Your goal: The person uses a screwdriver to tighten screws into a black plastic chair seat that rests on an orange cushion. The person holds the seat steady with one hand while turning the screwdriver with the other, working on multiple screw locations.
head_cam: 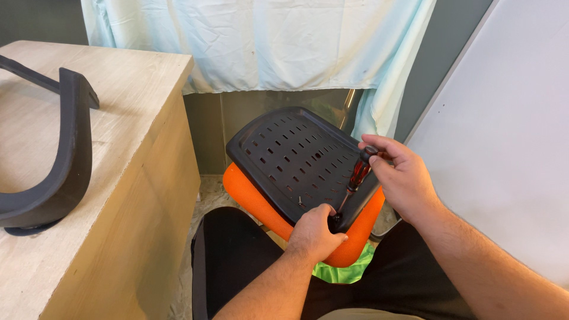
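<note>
An upturned chair seat (290, 154) lies tilted in front of me: a black slotted plastic underside over an orange mesh cushion (252, 198). My right hand (400, 178) is shut on a screwdriver (357, 178) with a dark red, translucent handle; its shaft angles down to the seat's near edge. My left hand (314, 231) rests on that near edge, fingers curled around the spot where the tip meets the plastic. The tip itself is hidden behind my fingers.
A light wooden desk (118, 178) stands on the left with a curved black chair armrest (65, 154) lying on top. A pale cloth (261, 41) hangs behind, a white panel (510, 148) leans on the right, and a green piece (347, 269) shows under the cushion.
</note>
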